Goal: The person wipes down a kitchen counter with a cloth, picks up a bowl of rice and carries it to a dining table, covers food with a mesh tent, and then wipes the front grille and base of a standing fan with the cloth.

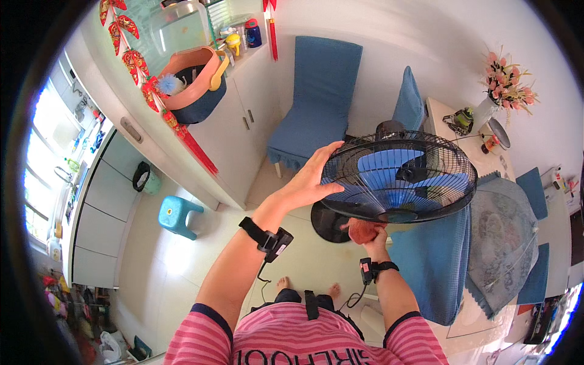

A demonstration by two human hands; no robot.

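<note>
A standing fan with a black wire guard (pixel 447 193) and blue blades (pixel 389 160) is in front of me, its head tilted upward. My left hand (pixel 317 176) grips the left rim of the guard, thumb on the near side and fingers stretched along the edge. Below the guard's near edge, my right hand (pixel 376 237) is closed around a bunched reddish-brown cloth (pixel 362 230). Whether the cloth touches the guard I cannot tell. The fan's round black base (pixel 328 222) shows on the floor, partly hidden by the guard.
Blue-covered chairs stand behind the fan (pixel 319 91) and to its right (pixel 426 267). A table carries a mesh food cover (pixel 502 237) and a flower vase (pixel 485 114). At left are a blue stool (pixel 176 216), a bin (pixel 147 179) and a cabinet (pixel 234 121) with a pink-and-navy basket (pixel 198 100).
</note>
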